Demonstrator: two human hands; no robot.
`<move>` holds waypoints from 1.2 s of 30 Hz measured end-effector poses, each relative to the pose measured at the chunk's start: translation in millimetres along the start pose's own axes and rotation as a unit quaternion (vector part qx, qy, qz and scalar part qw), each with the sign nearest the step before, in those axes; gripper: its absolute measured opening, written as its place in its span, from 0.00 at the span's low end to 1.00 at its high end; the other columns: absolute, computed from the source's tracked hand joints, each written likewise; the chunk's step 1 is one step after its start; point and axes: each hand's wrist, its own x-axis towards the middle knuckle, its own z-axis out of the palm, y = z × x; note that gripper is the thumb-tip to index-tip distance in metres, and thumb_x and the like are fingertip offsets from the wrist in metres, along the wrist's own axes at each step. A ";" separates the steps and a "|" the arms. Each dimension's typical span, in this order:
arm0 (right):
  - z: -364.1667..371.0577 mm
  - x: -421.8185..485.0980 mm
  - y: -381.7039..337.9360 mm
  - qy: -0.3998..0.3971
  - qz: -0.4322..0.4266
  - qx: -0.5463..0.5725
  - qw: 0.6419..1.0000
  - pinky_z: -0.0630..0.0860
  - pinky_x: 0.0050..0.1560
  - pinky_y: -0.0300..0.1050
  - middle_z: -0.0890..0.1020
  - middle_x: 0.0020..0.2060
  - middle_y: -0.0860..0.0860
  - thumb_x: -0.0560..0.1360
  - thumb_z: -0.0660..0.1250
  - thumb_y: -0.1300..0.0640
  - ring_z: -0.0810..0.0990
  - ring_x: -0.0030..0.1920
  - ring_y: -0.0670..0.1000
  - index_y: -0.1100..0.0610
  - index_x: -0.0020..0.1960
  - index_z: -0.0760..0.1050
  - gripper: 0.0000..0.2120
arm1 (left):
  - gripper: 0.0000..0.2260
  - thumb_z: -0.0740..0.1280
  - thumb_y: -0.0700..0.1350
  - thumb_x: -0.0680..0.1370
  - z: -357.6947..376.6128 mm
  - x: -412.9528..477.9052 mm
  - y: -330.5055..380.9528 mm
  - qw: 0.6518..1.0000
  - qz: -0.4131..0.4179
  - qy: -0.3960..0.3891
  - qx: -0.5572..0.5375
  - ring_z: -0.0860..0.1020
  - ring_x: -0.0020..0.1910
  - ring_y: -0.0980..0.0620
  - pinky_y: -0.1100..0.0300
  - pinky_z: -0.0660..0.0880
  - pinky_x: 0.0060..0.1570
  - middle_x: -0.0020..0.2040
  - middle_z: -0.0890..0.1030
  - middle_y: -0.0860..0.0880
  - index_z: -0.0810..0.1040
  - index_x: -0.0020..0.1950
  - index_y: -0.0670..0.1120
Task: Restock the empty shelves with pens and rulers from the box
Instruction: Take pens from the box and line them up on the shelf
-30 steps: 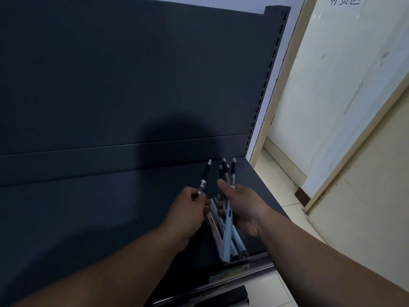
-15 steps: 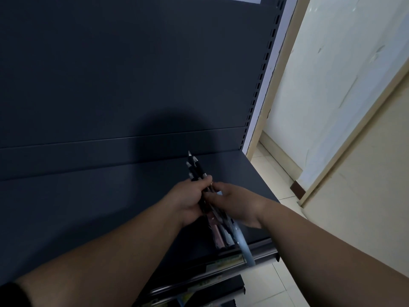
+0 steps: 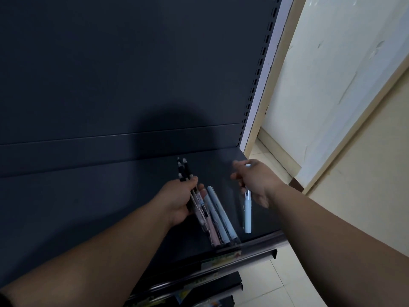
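Note:
My left hand [image 3: 179, 199] grips a bundle of pens [image 3: 215, 216] over the dark shelf [image 3: 88, 207]. The pens' black tips point toward the back panel and their pale blue and pink barrels reach to the shelf's front edge. To the right, my right hand [image 3: 256, 182] holds a single light blue pen [image 3: 247, 214] just above the shelf near its right end. The pen runs front to back. The box and the rulers are out of view.
The shelf's back panel [image 3: 132, 74] rises dark behind it. A slotted upright [image 3: 259, 85] bounds the shelf on the right. A front rail with a price strip [image 3: 221, 260] edges it, with lower shelves beneath. Cream wall and tiled floor [image 3: 287, 273] lie to the right.
My hands were together on the bundle. My right hand has drawn one light blue pen out and moved it right, while my left hand keeps the rest.

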 end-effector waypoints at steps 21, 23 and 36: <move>-5.8 -12.0 41.3 -0.108 0.021 -0.306 0.946 0.83 0.37 0.42 0.83 0.49 0.55 0.74 0.72 0.60 0.83 0.44 0.51 0.54 0.51 0.78 0.08 | 0.03 0.61 0.45 0.82 6.2 -1.8 -17.4 0.993 0.079 -0.021 0.086 0.79 0.45 0.51 0.45 0.74 0.60 0.45 0.78 0.47 0.73 0.54 0.47; -7.9 -12.7 41.6 -0.111 0.024 -0.310 0.944 0.82 0.35 0.42 0.83 0.49 0.55 0.73 0.73 0.60 0.83 0.44 0.50 0.54 0.51 0.78 0.08 | 0.04 0.61 0.45 0.82 7.2 -1.8 -17.8 0.994 0.081 -0.012 0.079 0.79 0.45 0.51 0.44 0.74 0.60 0.45 0.78 0.47 0.72 0.55 0.46; -8.2 -5.1 49.5 -0.032 -0.125 -0.362 0.923 0.75 0.46 0.41 0.81 0.46 0.46 0.75 0.70 0.51 0.79 0.47 0.47 0.52 0.52 0.79 0.08 | 0.06 0.61 0.44 0.82 3.0 -31.2 -20.7 0.996 0.081 0.028 0.024 0.79 0.45 0.49 0.46 0.77 0.56 0.46 0.78 0.45 0.71 0.57 0.43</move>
